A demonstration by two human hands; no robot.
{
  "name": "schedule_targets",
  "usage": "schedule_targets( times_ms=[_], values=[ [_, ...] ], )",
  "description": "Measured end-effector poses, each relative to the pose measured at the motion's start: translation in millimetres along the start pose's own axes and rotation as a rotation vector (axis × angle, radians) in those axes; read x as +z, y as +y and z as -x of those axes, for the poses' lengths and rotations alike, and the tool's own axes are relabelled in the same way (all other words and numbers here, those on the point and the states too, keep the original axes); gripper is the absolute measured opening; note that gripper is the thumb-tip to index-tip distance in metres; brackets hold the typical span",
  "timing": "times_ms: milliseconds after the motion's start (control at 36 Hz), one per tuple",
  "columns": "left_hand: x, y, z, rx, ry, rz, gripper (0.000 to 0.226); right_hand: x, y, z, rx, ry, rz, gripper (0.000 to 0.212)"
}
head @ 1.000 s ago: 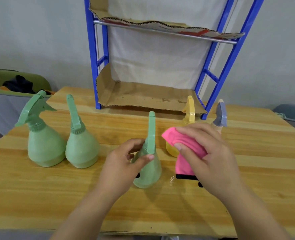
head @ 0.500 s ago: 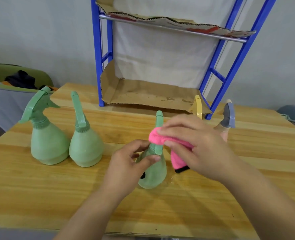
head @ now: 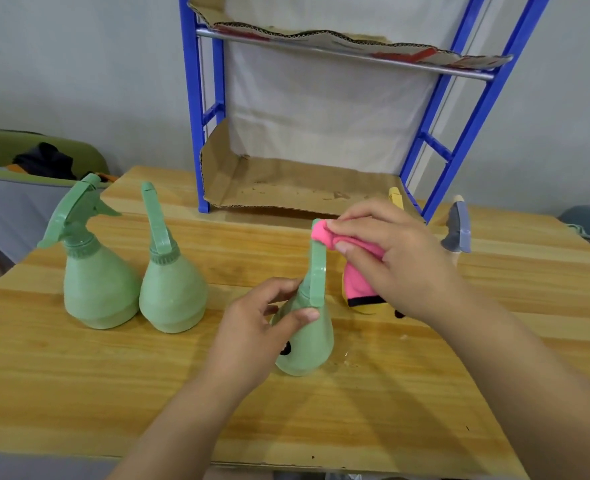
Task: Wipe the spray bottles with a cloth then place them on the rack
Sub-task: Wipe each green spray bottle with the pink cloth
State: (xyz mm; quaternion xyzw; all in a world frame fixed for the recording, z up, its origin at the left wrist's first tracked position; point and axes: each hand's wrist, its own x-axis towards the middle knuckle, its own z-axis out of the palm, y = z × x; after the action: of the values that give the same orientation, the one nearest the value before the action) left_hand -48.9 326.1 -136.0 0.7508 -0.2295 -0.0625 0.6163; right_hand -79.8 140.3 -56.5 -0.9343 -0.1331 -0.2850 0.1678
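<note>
No legible text was seen; red print on the cardboard liner (head: 408,51) of the rack (head: 190,98) could not be read.

Spray bottles, 5 total. 3 green: far-left green bottle (head: 98,289), second green bottle (head: 172,292), near green bottle (head: 304,348). 1 yellow bottle (head: 396,199), mostly hidden. 1 grey-headed bottle (head: 458,230). 1 pink cloth (head: 357,271). 1 blue rack (head: 191,116), 2 liners: lower cardboard (head: 286,185), upper cardboard (head: 338,38). 2 hands: left hand (head: 252,334), right hand (head: 401,261). 1 wooden table (head: 79,393).

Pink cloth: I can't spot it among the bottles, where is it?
In the head view, right of centre: the right hand presses the pink cloth onto the top of the green spray bottle the left hand holds.
</note>
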Motion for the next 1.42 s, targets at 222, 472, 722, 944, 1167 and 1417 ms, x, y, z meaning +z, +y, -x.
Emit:
schedule_targets(
  times_ms=[222,472,722,944,1167,1417],
  values=[
    [-3,5,5,0.055,-0.051,-0.043,0.049,-4,-8,34,0.166,0.067,-0.128,0.030],
    [2,18,5,0.017,0.083,0.085,0.049,6,-12,72,0.377,0.163,-0.245,0.038],
    [-5,25,6,0.077,0.081,0.246,0.023,19,-21,86,0.357,0.233,-0.327,0.030],
    [-10,21,5,0.008,0.084,0.342,0.033,28,-26,55,0.265,0.443,-0.278,0.024],
    [-15,20,3,-0.009,0.064,0.336,0.030,56,-30,42,0.156,0.470,-0.230,0.019],
    [-16,18,2,0.040,0.019,0.315,0.030,68,-39,48,0.036,0.427,-0.197,0.014]
  ],
)
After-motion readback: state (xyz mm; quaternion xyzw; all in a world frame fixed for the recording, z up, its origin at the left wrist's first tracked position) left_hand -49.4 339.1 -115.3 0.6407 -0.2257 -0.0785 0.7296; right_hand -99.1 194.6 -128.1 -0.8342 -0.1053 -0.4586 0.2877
